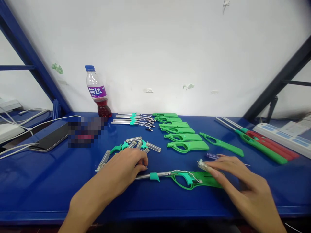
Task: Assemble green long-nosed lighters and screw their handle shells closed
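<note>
While clear tank (pixel 201 164) is pinched by right hand (pixel 239 176), left hand (pixel 125 165) is curled, hold unclear; parts-fitting seems underway, careful alignment with green shell (pixel 209 182) probably needed.

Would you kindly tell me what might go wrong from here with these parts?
The clear piece might slip, as the right hand pinches it only at one end.
The white wire loops past the teal trigger in the open green shell, so it could get snagged or trapped.
The left hand is close to the loose clear pieces, and might knock some aside.
</note>
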### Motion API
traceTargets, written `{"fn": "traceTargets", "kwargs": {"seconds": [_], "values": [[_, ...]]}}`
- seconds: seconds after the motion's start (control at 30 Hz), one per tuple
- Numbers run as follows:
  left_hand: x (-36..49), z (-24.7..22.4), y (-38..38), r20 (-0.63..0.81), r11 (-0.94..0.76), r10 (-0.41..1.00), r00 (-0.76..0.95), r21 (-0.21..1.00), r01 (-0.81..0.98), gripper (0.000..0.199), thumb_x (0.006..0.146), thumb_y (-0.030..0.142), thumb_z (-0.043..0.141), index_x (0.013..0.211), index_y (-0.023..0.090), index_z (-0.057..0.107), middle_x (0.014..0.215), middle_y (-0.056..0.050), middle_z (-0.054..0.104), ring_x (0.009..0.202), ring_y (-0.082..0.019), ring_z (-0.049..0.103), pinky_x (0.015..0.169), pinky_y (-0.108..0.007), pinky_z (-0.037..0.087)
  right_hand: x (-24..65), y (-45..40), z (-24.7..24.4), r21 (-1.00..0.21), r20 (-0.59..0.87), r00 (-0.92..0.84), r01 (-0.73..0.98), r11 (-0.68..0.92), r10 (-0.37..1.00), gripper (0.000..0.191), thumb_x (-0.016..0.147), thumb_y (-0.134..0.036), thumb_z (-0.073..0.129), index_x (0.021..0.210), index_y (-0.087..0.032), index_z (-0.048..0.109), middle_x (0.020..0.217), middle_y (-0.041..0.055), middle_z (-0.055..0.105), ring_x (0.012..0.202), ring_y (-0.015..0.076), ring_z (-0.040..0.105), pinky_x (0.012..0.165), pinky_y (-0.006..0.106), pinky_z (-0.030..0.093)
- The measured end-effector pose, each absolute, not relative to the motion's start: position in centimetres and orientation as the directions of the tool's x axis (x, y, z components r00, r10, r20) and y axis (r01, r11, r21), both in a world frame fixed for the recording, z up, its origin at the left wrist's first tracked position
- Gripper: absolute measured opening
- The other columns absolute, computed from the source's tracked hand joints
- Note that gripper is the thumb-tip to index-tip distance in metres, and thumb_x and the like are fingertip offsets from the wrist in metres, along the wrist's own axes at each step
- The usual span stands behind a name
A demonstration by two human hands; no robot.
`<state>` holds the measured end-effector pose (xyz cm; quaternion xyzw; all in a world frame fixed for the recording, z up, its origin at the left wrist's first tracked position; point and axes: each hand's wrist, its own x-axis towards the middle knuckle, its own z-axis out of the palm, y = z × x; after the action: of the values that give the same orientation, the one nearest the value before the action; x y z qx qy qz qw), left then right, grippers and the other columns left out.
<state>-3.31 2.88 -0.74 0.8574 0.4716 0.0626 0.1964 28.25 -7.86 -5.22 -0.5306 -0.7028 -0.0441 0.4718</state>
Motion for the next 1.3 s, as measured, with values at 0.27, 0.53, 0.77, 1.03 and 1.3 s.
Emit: {"fn": "traceTargets", "kwargs": {"seconds": [0.27,0.53,0.77,1.03,1.3], "values": [[-2.1,-0.3,2.4,-0.085,-0.483,0.831,0.549,0.378,0.790,0.019,0.100,0.014,0.058,0.089,0.024,0.070,0.098,0.000,0.076,0.093,-0.023,0.068,0.078,-0.033,0.043,28.3,-8.2,-5.3,-0.470,0.679,0.028,0.784,0.406,0.733,0.012,0.099,-0.032,0.073,0.108,-0.037,0.080,0.099,-0.0070,0.083,0.099,0.0204,0.070,0.094,0.031,0.054],[-1.3,-0.4,2.5,-0.097,-0.482,0.840,0.535,0.322,0.815,0.020,0.101,0.011,0.057,0.090,0.022,0.070,0.104,-0.003,0.076,0.097,-0.027,0.069,0.078,-0.035,0.042,28.1,-8.2,-5.0,-0.492,0.658,0.027,0.772,0.403,0.753,0.011,0.099,-0.034,0.073,0.107,-0.037,0.081,0.098,-0.0056,0.082,0.095,0.0197,0.070,0.084,0.029,0.056],[-1.7,-1.0,2.5,-0.031,-0.519,0.829,0.559,0.332,0.788,0.022,0.104,0.014,0.053,0.091,0.023,0.068,0.101,-0.002,0.075,0.095,-0.025,0.070,0.080,-0.035,0.042,28.1,-8.3,-5.1,-0.505,0.656,0.037,0.764,0.402,0.754,0.010,0.098,-0.033,0.074,0.104,-0.034,0.082,0.097,-0.0027,0.082,0.094,0.0224,0.071,0.085,0.033,0.057],[-2.0,-0.9,2.6,-0.013,-0.534,0.818,0.575,0.352,0.769,0.026,0.105,0.016,0.047,0.091,0.024,0.068,0.102,-0.003,0.075,0.094,-0.025,0.071,0.082,-0.035,0.045,28.0,-8.3,-4.8,-0.508,0.647,0.007,0.750,0.424,0.763,0.012,0.097,-0.029,0.075,0.105,-0.035,0.081,0.096,-0.0048,0.083,0.091,0.0222,0.073,0.088,0.036,0.056],[-2.0,-0.4,2.4,-0.012,-0.527,0.825,0.565,0.345,0.777,0.011,0.104,0.026,0.062,0.100,0.025,0.073,0.106,-0.002,0.076,0.101,-0.026,0.069,0.086,-0.037,0.046,27.9,-8.4,-4.9,-0.512,0.633,-0.016,0.741,0.435,0.774,0.014,0.098,-0.028,0.075,0.108,-0.036,0.079,0.099,-0.0071,0.083,0.093,0.0196,0.072,0.089,0.032,0.055]]}}
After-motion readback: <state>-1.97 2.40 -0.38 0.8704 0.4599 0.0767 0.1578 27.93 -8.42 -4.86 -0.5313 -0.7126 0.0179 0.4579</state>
